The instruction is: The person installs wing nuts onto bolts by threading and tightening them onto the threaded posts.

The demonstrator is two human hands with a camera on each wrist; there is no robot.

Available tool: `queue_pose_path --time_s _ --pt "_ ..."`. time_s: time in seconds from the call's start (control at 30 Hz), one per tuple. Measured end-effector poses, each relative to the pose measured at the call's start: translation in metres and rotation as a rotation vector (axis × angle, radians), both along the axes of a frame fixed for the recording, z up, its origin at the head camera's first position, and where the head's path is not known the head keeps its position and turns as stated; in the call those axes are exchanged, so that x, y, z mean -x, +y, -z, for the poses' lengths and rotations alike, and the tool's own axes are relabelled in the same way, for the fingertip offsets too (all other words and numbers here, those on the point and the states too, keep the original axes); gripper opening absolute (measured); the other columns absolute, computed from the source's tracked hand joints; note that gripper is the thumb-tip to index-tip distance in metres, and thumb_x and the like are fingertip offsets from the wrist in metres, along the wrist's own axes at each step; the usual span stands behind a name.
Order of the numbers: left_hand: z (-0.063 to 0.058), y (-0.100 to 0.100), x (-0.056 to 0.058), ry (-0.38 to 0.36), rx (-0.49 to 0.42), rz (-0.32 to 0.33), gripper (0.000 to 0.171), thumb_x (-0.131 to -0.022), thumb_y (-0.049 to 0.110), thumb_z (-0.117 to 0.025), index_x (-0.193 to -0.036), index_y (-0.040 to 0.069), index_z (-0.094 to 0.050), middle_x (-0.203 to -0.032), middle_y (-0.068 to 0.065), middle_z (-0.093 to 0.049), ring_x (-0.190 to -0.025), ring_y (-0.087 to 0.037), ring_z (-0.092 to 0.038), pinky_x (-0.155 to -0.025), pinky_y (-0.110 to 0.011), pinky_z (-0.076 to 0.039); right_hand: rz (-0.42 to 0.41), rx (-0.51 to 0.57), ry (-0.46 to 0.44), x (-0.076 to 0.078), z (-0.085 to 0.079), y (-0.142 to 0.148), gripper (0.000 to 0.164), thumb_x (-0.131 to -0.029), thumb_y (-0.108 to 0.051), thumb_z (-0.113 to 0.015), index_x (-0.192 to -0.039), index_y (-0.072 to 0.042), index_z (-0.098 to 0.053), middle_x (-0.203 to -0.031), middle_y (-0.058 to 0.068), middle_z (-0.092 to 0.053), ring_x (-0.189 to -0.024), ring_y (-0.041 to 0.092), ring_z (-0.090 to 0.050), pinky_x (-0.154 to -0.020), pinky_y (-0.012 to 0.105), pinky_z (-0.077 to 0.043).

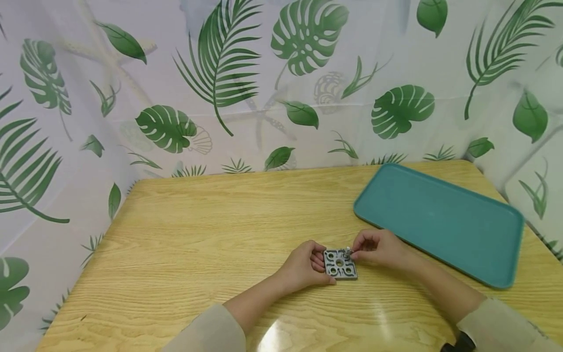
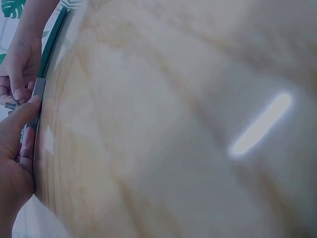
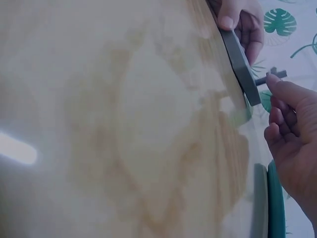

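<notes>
A square grey metal plate (image 1: 339, 267) with round holes and dark grooves sits just above or on the wooden table. My left hand (image 1: 304, 268) grips it by the left side, the thumb along its near edge. At the plate's far right corner stands a small metal screw-like piece (image 1: 347, 252). My right hand (image 1: 381, 249) pinches that piece between thumb and forefinger. From the right wrist, a threaded part (image 3: 278, 74) shows beside the thumb, joined to a thin stem reaching the plate's face. The fingers hide part of it, so its exact shape cannot be told.
A teal rectangular tray (image 1: 440, 220) lies at the right of the wooden table (image 1: 211, 215), close behind the right hand. A leaf-printed cloth (image 1: 264, 88) hangs along the back and sides.
</notes>
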State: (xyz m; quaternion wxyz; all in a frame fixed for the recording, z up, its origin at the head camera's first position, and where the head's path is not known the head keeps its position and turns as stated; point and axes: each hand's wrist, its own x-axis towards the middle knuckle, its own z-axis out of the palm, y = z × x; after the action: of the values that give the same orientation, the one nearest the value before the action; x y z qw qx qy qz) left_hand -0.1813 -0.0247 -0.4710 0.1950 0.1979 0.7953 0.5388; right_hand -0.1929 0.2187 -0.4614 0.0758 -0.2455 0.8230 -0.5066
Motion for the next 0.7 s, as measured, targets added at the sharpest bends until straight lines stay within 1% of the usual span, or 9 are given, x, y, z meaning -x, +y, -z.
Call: queue_pose_path --time_s 0.07,0.2,0.27,0.33,0.43,0.5,0.53,0.63,0.7 --pt "0.0 0.001 0.0 -0.002 -0.007 -0.01 0.063 -0.065 0.004 -0.086 -0.117 -0.002 -0.051 -0.094 -0.001 -0.055 -0.075 -0.003 -0.056 -0.069 -0.015 -0.053 0.029 -0.01 0.045 -0.004 0.0 -0.003 0.011 -0.079 -0.009 -0.076 -0.081 -0.006 -0.065 -0.078 -0.006 -0.064 -0.066 0.003 -0.056 -0.056 0.021 -0.049" --pt "0.001 0.002 0.0 -0.01 -0.02 -0.021 0.061 -0.064 0.002 -0.085 -0.115 -0.002 -0.051 -0.093 -0.002 -0.055 -0.075 -0.004 -0.057 -0.07 -0.015 -0.053 0.052 -0.035 0.135 -0.01 0.0 -0.006 0.013 -0.077 -0.009 -0.077 -0.079 -0.014 -0.065 -0.075 -0.006 -0.062 -0.064 0.002 -0.053 -0.053 0.021 -0.047" --pt "0.001 0.002 0.0 -0.015 -0.02 -0.023 0.061 -0.064 0.002 -0.085 -0.115 -0.002 -0.051 -0.093 -0.002 -0.055 -0.075 -0.004 -0.057 -0.07 -0.015 -0.054 0.045 -0.041 0.162 -0.011 0.0 -0.006 0.014 -0.077 -0.01 -0.078 -0.078 -0.016 -0.065 -0.074 -0.007 -0.063 -0.063 0.001 -0.052 -0.052 0.02 -0.046" --pt "0.001 0.002 0.0 -0.014 -0.017 -0.023 0.062 -0.064 0.002 -0.085 -0.115 -0.002 -0.051 -0.093 -0.002 -0.055 -0.075 -0.004 -0.057 -0.07 -0.015 -0.054 0.023 -0.031 0.152 -0.01 0.0 -0.004 0.014 -0.077 -0.01 -0.078 -0.078 -0.016 -0.065 -0.074 -0.006 -0.063 -0.063 0.0 -0.051 -0.053 0.02 -0.046" --pt "0.0 0.002 0.0 -0.014 -0.011 -0.022 0.063 -0.064 0.002 -0.085 -0.116 -0.002 -0.051 -0.094 -0.002 -0.055 -0.075 -0.004 -0.057 -0.07 -0.015 -0.053 -0.038 -0.024 0.065 -0.006 -0.002 0.002 0.01 -0.079 -0.011 -0.076 -0.079 -0.011 -0.066 -0.075 -0.005 -0.064 -0.063 0.001 -0.052 -0.052 0.021 -0.047" --pt "-0.001 0.002 0.0 -0.014 -0.008 -0.019 0.063 -0.064 0.002 -0.085 -0.117 -0.002 -0.051 -0.094 -0.002 -0.055 -0.075 -0.004 -0.057 -0.07 -0.015 -0.053 -0.063 -0.031 -0.039 -0.001 -0.002 0.008 0.009 -0.082 -0.012 -0.073 -0.082 -0.007 -0.067 -0.076 -0.004 -0.065 -0.063 0.002 -0.053 -0.052 0.022 -0.048" --pt "0.0 0.002 0.0 -0.015 -0.007 -0.018 0.063 -0.064 0.003 -0.086 -0.117 -0.002 -0.051 -0.094 -0.002 -0.055 -0.075 -0.004 -0.056 -0.07 -0.015 -0.053 -0.066 -0.032 -0.108 0.002 -0.003 0.01 0.01 -0.084 -0.012 -0.072 -0.085 -0.004 -0.067 -0.076 -0.003 -0.065 -0.063 0.003 -0.054 -0.053 0.023 -0.049" --pt "0.0 0.002 0.001 -0.02 -0.008 -0.019 0.064 -0.064 0.003 -0.086 -0.117 -0.002 -0.051 -0.094 -0.001 -0.055 -0.075 -0.004 -0.056 -0.069 -0.015 -0.053 -0.051 -0.009 -0.302 0.012 -0.002 0.017 0.023 -0.091 -0.015 -0.064 -0.098 0.006 -0.065 -0.08 0.0 -0.065 -0.066 0.006 -0.057 -0.058 0.025 -0.053" --pt "0.001 0.002 0.001 -0.019 -0.012 -0.021 0.064 -0.064 0.003 -0.086 -0.117 -0.002 -0.051 -0.093 -0.001 -0.055 -0.074 -0.004 -0.057 -0.069 -0.015 -0.053 -0.04 0.025 -0.402 0.017 -0.002 0.019 0.031 -0.095 -0.017 -0.058 -0.107 0.012 -0.061 -0.083 0.002 -0.064 -0.07 0.008 -0.058 -0.061 0.027 -0.054"
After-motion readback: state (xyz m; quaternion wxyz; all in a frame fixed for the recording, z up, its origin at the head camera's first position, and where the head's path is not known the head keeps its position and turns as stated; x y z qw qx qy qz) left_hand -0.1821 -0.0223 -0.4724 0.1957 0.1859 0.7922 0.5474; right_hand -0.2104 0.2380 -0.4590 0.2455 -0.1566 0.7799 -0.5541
